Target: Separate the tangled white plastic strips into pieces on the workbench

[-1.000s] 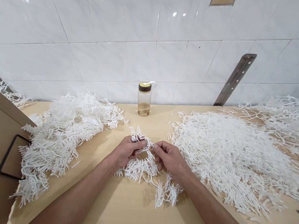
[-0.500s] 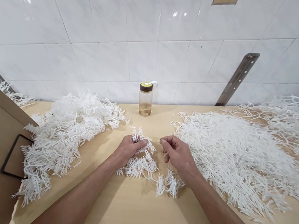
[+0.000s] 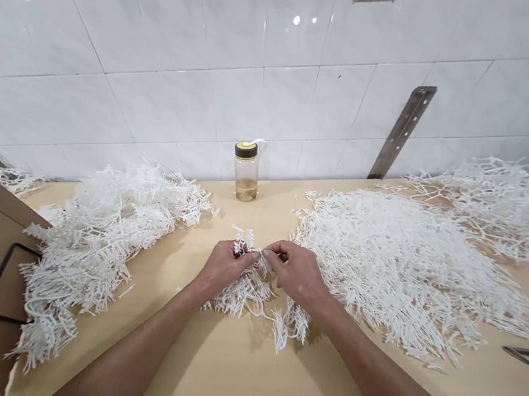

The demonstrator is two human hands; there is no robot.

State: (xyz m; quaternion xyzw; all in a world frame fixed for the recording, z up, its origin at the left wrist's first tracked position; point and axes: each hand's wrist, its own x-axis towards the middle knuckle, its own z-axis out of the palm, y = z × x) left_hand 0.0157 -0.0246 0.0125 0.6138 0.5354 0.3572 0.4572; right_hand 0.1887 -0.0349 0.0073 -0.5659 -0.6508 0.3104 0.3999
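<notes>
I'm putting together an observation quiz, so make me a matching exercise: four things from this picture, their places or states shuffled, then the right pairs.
1. bottle
2. left hand
3. dark tool
4. right-side metal bracket

A. holding white strands
B. rising along the tiled wall
C. lying on the table near the right edge of the view
D. standing upright, yellow on its lid

Pairs: 1-D, 2-A, 3-C, 4-B

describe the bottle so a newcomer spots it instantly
Follow the tiled wall down to the back edge of the table. There, between two white heaps, a clear bottle stands upright. Its dark-and-yellow lid and brownish liquid set it apart from both heaps.
</notes>
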